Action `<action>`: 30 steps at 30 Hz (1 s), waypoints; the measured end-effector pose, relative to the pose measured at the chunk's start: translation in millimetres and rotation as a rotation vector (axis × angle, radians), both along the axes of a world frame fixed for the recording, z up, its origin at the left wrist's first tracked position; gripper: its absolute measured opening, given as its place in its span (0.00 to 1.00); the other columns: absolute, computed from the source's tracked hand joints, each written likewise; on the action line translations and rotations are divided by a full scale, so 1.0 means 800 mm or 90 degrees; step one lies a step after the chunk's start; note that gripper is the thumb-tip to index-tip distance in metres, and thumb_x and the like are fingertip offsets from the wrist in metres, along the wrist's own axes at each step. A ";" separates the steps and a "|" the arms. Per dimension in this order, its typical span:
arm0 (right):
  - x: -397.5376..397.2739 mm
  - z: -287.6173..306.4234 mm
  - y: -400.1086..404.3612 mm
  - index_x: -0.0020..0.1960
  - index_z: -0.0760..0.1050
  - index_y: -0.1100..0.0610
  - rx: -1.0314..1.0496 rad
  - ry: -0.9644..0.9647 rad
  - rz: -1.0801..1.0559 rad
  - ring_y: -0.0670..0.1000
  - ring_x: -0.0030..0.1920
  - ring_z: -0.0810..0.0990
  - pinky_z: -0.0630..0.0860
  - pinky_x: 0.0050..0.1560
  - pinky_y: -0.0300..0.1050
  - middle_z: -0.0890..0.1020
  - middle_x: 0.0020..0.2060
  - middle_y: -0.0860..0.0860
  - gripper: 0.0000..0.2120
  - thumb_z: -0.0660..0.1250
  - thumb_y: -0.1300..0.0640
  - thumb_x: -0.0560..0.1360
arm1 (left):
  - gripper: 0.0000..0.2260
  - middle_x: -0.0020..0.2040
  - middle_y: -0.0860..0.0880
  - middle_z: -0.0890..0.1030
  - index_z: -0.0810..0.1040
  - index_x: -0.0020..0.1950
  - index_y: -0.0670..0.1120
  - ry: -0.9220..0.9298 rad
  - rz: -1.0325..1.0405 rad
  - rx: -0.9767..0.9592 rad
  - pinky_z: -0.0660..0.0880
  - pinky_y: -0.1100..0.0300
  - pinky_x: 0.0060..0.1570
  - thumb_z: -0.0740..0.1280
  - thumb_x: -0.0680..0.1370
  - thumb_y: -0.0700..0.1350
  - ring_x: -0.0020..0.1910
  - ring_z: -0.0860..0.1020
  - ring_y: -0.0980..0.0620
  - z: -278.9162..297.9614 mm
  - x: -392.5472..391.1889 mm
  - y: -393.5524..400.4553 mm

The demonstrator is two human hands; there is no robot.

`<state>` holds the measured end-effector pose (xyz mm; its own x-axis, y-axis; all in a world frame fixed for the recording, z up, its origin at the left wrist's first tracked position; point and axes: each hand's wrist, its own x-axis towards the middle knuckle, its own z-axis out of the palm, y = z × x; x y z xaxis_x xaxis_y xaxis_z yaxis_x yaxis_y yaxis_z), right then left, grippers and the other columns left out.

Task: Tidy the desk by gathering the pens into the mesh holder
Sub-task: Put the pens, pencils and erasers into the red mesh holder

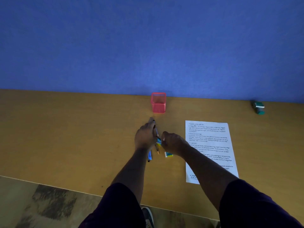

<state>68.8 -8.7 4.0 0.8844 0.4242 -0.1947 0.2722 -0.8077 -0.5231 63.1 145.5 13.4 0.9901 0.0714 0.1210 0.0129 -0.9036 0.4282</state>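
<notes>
While both hands met at frame centre, the wooden desk (65,137) ran as a broad tan band across the middle of the frame, backed by a blue fabric partition (148,43) filling the whole upper half. Patterned flooring (41,206) showed at lower left below the desk edge, with a shoe (148,214) at bottom centre.

Left hand (144,137): fingers curled around a bundle of pens (156,130), tips protruding above the knuckles and blue barrels showing below the wrist near (149,156).

Right hand (172,143): fingers curled, fingertips touching the bundle at a blue-and-yellow item; whether it pinched that item could not be told.

A pencil (157,149) lay on the desk between the two wrists. A small green-and-yellow eraser-like block (168,154) sat just beside the right wrist.

Red mesh holder (158,102) stood upright above the hands, against the partition, apart from the pens.

Printed sheet (212,145) lay at centre right, partly under the right forearm. A green stapler-like object (259,107) sat at far right by the partition. Dark sleeves covered both upper arms.
</notes>
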 end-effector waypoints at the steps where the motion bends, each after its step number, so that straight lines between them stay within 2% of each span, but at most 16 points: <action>1: 0.004 0.002 -0.001 0.52 0.71 0.57 0.014 -0.008 0.001 0.60 0.47 0.83 0.80 0.46 0.52 0.83 0.45 0.58 0.06 0.61 0.56 0.77 | 0.12 0.50 0.47 0.80 0.76 0.60 0.46 -0.011 0.023 -0.034 0.75 0.52 0.41 0.60 0.79 0.42 0.48 0.77 0.43 0.003 0.004 -0.001; 5: 0.024 0.016 -0.004 0.52 0.75 0.58 0.118 -0.035 -0.046 0.56 0.48 0.81 0.78 0.49 0.51 0.82 0.48 0.56 0.06 0.61 0.62 0.78 | 0.09 0.51 0.47 0.80 0.77 0.58 0.45 -0.065 0.049 -0.098 0.75 0.53 0.41 0.59 0.81 0.42 0.50 0.77 0.44 0.012 0.020 -0.004; 8: 0.044 0.031 -0.010 0.51 0.78 0.61 0.221 -0.105 -0.130 0.55 0.46 0.82 0.79 0.48 0.51 0.83 0.46 0.56 0.05 0.64 0.63 0.77 | 0.13 0.57 0.47 0.80 0.77 0.64 0.45 -0.083 0.056 -0.103 0.77 0.52 0.43 0.61 0.81 0.41 0.53 0.77 0.45 0.023 0.034 -0.007; 14: 0.096 0.069 -0.017 0.47 0.80 0.59 0.332 -0.178 -0.284 0.51 0.40 0.80 0.75 0.40 0.43 0.84 0.42 0.53 0.05 0.71 0.57 0.75 | 0.12 0.57 0.46 0.80 0.78 0.62 0.44 -0.103 0.071 -0.156 0.74 0.55 0.44 0.60 0.82 0.41 0.53 0.78 0.44 0.047 0.072 -0.010; 17: 0.126 0.082 -0.014 0.50 0.80 0.59 0.340 -0.199 -0.299 0.49 0.42 0.78 0.70 0.39 0.38 0.83 0.45 0.53 0.07 0.69 0.55 0.77 | 0.11 0.54 0.46 0.82 0.78 0.61 0.46 -0.118 0.071 -0.176 0.77 0.54 0.42 0.60 0.82 0.42 0.50 0.79 0.45 0.060 0.092 -0.010; 22: 0.165 0.086 -0.007 0.53 0.80 0.59 0.320 -0.190 -0.312 0.52 0.48 0.81 0.76 0.45 0.42 0.83 0.49 0.55 0.08 0.66 0.56 0.78 | 0.09 0.48 0.46 0.84 0.79 0.58 0.47 -0.137 0.090 -0.177 0.78 0.53 0.39 0.60 0.83 0.43 0.45 0.81 0.46 0.075 0.129 -0.011; 25: 0.181 0.077 -0.005 0.55 0.80 0.61 0.273 -0.166 -0.302 0.56 0.51 0.81 0.78 0.51 0.47 0.83 0.52 0.57 0.10 0.63 0.60 0.79 | 0.11 0.54 0.45 0.83 0.81 0.60 0.44 -0.132 0.066 -0.183 0.78 0.55 0.46 0.61 0.82 0.41 0.51 0.81 0.46 0.076 0.152 -0.013; 27: 0.189 0.070 -0.003 0.54 0.81 0.61 0.259 -0.151 -0.306 0.56 0.51 0.81 0.78 0.51 0.47 0.84 0.52 0.57 0.10 0.63 0.61 0.78 | 0.12 0.58 0.44 0.81 0.81 0.62 0.43 -0.110 0.060 -0.185 0.76 0.57 0.49 0.61 0.82 0.40 0.55 0.80 0.46 0.072 0.165 -0.013; 30: 0.199 0.061 0.002 0.54 0.81 0.60 0.243 -0.133 -0.310 0.56 0.50 0.82 0.78 0.49 0.47 0.85 0.50 0.56 0.09 0.65 0.61 0.77 | 0.12 0.57 0.43 0.81 0.81 0.62 0.42 -0.090 0.064 -0.177 0.72 0.61 0.46 0.61 0.82 0.40 0.55 0.79 0.46 0.060 0.179 -0.014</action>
